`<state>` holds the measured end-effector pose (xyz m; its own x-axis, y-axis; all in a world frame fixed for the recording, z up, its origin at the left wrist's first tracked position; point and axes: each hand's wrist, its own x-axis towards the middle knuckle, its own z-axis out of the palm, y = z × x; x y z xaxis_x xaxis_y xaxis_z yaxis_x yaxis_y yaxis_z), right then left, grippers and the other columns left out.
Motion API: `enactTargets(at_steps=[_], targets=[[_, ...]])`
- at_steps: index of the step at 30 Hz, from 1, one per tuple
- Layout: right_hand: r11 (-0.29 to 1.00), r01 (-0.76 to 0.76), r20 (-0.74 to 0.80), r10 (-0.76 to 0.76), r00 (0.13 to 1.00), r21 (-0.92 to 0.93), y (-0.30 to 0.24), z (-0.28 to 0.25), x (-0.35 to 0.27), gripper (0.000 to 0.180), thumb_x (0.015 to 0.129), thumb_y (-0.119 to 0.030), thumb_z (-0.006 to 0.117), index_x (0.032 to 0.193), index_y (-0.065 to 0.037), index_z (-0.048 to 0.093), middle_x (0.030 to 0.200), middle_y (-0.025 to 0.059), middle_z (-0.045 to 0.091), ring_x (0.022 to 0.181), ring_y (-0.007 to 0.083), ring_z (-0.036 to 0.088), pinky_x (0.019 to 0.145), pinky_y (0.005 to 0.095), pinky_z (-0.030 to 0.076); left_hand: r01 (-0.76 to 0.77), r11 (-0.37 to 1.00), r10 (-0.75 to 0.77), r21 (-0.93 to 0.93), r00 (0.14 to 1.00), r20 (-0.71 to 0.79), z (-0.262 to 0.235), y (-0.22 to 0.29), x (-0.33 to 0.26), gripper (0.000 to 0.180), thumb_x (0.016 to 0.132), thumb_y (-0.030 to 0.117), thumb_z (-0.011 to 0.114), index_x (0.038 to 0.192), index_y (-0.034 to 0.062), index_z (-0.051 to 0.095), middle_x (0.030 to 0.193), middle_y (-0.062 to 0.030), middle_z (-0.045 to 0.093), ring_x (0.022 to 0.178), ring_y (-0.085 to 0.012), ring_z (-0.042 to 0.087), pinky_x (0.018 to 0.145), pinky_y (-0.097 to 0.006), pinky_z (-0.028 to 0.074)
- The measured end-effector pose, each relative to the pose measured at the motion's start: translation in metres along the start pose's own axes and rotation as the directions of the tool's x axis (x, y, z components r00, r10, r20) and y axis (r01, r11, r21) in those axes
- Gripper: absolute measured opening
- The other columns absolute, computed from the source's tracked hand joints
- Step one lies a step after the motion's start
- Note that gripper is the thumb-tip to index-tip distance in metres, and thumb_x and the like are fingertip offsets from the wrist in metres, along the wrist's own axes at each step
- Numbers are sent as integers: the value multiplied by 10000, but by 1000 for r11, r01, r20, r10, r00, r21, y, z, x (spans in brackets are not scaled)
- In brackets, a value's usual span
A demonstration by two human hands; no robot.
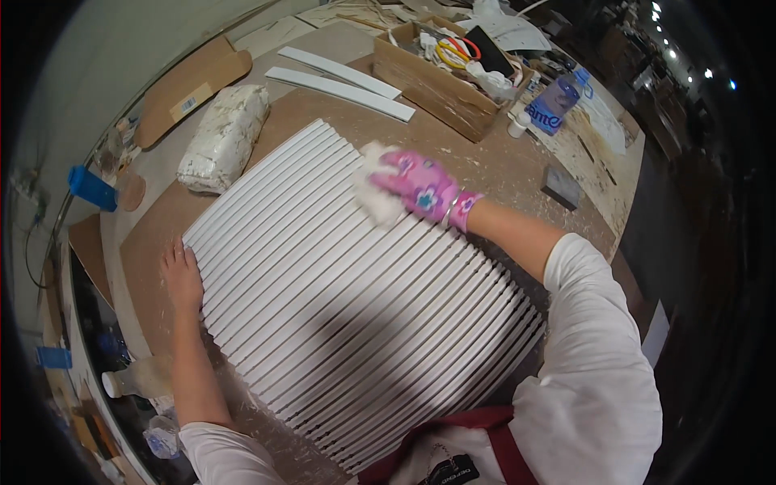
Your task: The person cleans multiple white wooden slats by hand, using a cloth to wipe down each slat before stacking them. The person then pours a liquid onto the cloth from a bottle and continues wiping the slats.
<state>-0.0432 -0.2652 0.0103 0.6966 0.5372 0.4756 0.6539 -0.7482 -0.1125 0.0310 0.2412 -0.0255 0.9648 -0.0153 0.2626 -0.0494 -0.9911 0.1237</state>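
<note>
A row of white slats [323, 275] lies side by side on the brown work surface in front of me, forming a wide ribbed block. My right hand [424, 190], in a pink flowered glove with a metal bracelet at the wrist, is closed around a white cloth wad [378, 187]. The wad presses on the far right part of the slats and looks slightly blurred. At the left ends of the slats rests my bare left hand [183, 275], its fingers stretched out along the edge and holding nothing. A shadow falls across the nearer slats.
Beyond the slats lie two loose white strips [339, 90] and a cardboard box [440, 85] with scissors [458, 52]. A bottle of purple liquid [556, 103] and a grey block [560, 187] stand right. To the left are a wrapped white bundle [224, 139] and flat cardboard [194, 85].
</note>
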Motion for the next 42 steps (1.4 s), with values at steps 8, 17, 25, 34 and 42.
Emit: enactTargets(at_steps=[8, 17, 25, 34, 42], targets=[[716, -450, 119, 590, 798, -533, 0, -85, -93, 575, 852, -244, 595, 1388, -121, 426, 1459, 174, 361, 1327, 380, 350, 1093, 461, 291, 69, 985, -91, 158, 987, 133, -21, 31, 3, 486, 991, 386, 350, 1429, 179, 388, 1491, -80, 358, 1378, -337, 282, 1118, -514, 237], [936, -342, 297, 352, 888, -85, -91, -48, -96, 593, 920, -328, 549, 1428, -83, 369, 1481, 210, 308, 1315, 389, 368, 1101, 434, 302, -365, 918, 368, -155, 930, -7, -82, 118, -111, 465, 841, 260, 597, 1267, 76, 559, 1421, -179, 434, 1311, -381, 387, 1036, -488, 353], [923, -380, 284, 379, 881, -55, -95, -51, -93, 575, 942, -308, 522, 1446, -95, 346, 1506, 182, 285, 1357, 356, 329, 1114, 399, 289, 368, 205, 232, -907, 882, 410, -242, 167, -279, 422, 919, 362, 511, 1218, 73, 585, 1389, -151, 453, 1275, -310, 436, 1060, -443, 345], [924, -383, 322, 357, 877, 19, -95, -45, -94, 583, 973, -353, 480, 1451, -57, 328, 1532, 190, 229, 1406, 333, 251, 1140, 369, 222, 136, -485, 277, -864, 961, -4, -363, 220, -363, 670, 890, 578, 429, 1381, 225, 140, 1453, -171, -17, 1364, -388, 105, 1068, -590, 217], [885, -458, 279, 420, 864, 85, -84, -48, -106, 569, 943, -315, 525, 1431, -67, 369, 1526, 191, 249, 1387, 343, 291, 1126, 373, 258, -18, -557, 282, -830, 936, -209, -392, 217, -389, 849, 866, 701, 391, 1448, 324, -99, 1498, -183, -320, 1420, -443, -123, 1072, -687, 129]])
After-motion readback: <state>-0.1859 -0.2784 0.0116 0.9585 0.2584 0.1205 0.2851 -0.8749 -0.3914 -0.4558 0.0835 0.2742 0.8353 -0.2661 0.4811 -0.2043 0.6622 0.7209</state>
